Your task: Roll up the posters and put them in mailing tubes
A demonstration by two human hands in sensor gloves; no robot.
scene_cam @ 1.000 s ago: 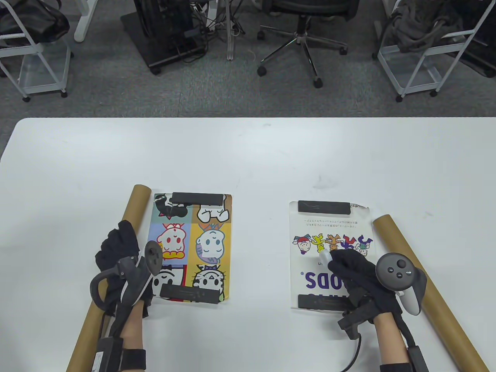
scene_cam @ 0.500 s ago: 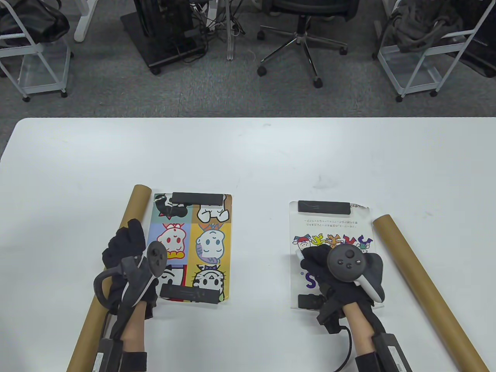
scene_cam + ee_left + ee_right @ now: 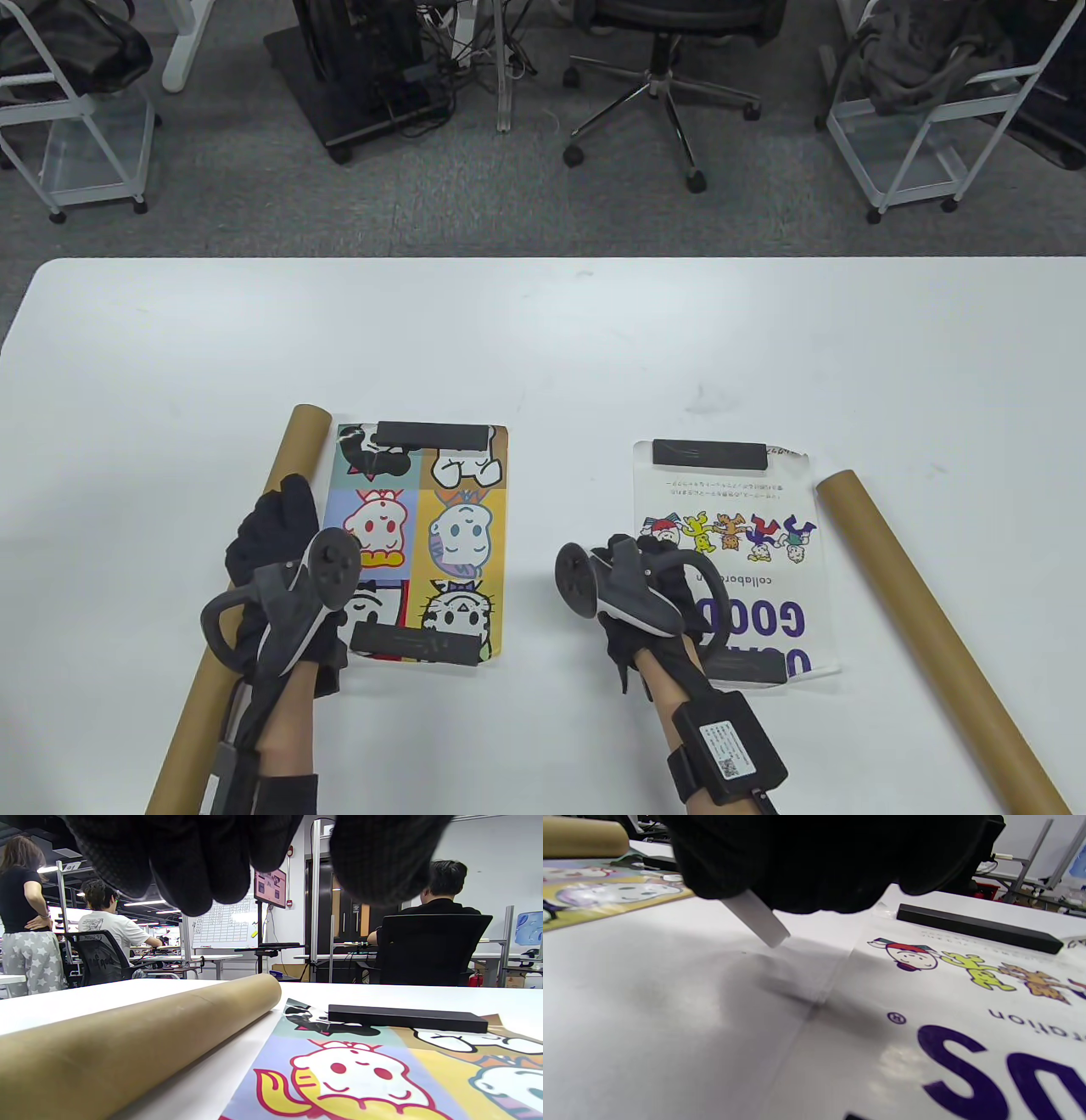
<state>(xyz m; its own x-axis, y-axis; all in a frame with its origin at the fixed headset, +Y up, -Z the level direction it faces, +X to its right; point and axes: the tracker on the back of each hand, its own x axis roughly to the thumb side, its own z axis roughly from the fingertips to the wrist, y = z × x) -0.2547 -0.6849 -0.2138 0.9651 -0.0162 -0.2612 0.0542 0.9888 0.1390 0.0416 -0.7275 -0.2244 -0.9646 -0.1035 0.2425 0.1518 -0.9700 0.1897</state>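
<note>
A colourful cartoon poster (image 3: pixel 458 526) (image 3: pixel 348 1077) lies flat under two black bars, one far (image 3: pixel 433 435) (image 3: pixel 407 1018) and one near (image 3: pixel 416 643). A brown mailing tube (image 3: pixel 301 441) (image 3: pixel 148 1035) lies along its left side. My left hand (image 3: pixel 276 535) hovers over that tube, its fingers (image 3: pixel 191 866) loose and holding nothing. The white poster (image 3: pixel 738 501) (image 3: pixel 925 1005) lies on the right under its own black bars (image 3: pixel 708 452) (image 3: pixel 975 927), with a second tube (image 3: pixel 925 620) beside it. My right hand (image 3: pixel 649 564) (image 3: pixel 831 866) is turned on its side at this poster's left edge, gripping nothing.
A white strip (image 3: pixel 755 916) sticks out from the right glove. An office chair (image 3: pixel 670 51) and wire carts (image 3: pixel 933 127) stand beyond the table's far edge (image 3: pixel 543 259). People sit at desks in the left wrist view.
My right hand slid left across the white poster to its left edge and rolled onto its side, uncovering the purple lettering. My left hand shifted slightly forward over the tube.
</note>
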